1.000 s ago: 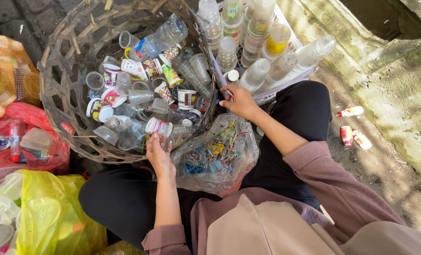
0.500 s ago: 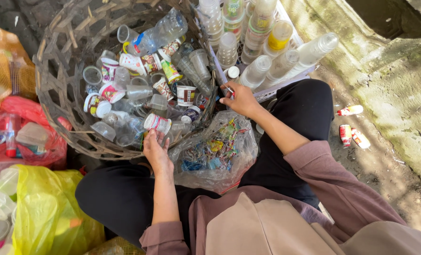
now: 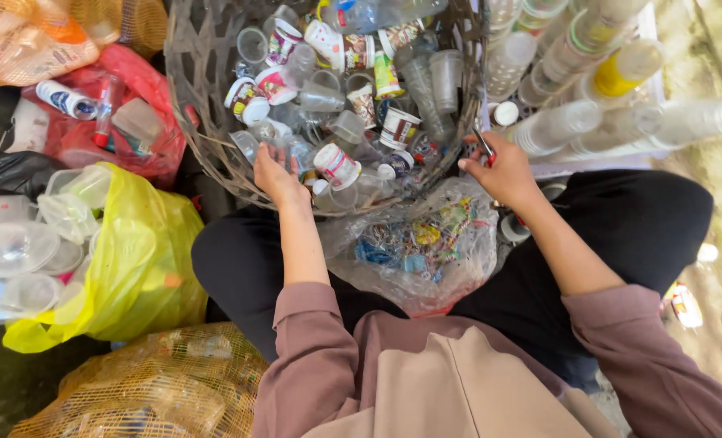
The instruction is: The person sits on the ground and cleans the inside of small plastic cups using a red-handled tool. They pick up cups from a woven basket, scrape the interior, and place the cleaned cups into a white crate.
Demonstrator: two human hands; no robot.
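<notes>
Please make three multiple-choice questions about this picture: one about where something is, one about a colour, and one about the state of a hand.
1. Where does the clear bag of small colourful scraps lie?
A. On the person's lap, below the woven basket
B. Inside the basket
C. On top of the stacked cups

2. What colour is the bag that holds clear plastic containers at the left?
A. Blue
B. Yellow
C. White

3. What is the right hand doing?
A. Lying flat and empty on the knee
B. Holding a small thin tool with a red part
C. Holding a large bottle

Answers:
1. A, the bag rests between the two forearms on the dark trousers, just under the basket rim.
2. B, the plastic is bright yellow.
3. B, the fingers are closed around a thin tool near the basket edge, while the left hand reaches among the cups in the basket.
</notes>
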